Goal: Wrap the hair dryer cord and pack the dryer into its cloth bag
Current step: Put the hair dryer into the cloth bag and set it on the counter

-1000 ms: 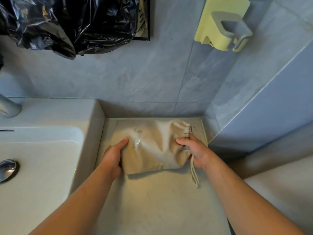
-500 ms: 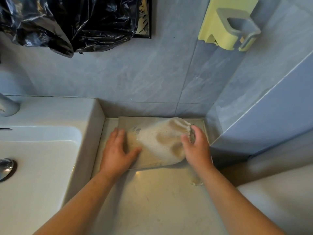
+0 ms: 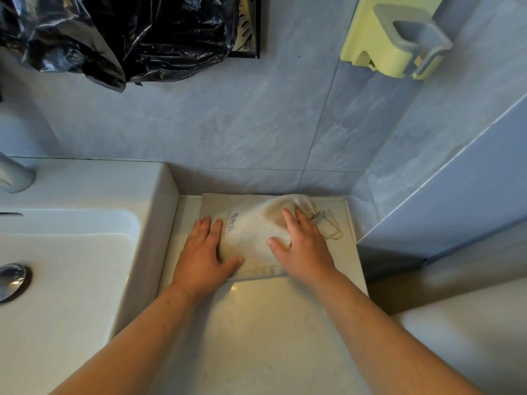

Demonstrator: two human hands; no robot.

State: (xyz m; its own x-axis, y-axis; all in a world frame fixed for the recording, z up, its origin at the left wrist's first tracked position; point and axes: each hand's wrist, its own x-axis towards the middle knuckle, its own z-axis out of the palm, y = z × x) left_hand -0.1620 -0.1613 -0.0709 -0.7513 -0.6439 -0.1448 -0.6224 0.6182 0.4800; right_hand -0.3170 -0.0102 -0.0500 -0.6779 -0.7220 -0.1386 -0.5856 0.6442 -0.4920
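A beige cloth bag (image 3: 251, 223) lies bulging on the counter (image 3: 256, 323), pushed back against the tiled wall, its gathered mouth to the right. Its drawstring (image 3: 332, 226) trails in a loop beside the mouth. The hair dryer and its cord are hidden; only the bulge shows. My left hand (image 3: 204, 252) lies flat on the bag's left end, thumb hooked over the near edge. My right hand (image 3: 303, 246) rests palm down on the bag's right half, fingers spread toward the mouth.
A white sink (image 3: 71, 252) with a chrome drain (image 3: 11, 280) stands at the left. On the wall hang a yellow-and-grey holder (image 3: 396, 41) and a black plastic bag (image 3: 114, 32). A blue panel (image 3: 456, 181) closes the right side.
The bag slid back against the wall. Both hands moved from gripping its ends to lying flat on top, and the drawstring now lies beside the mouth instead of hanging toward me.
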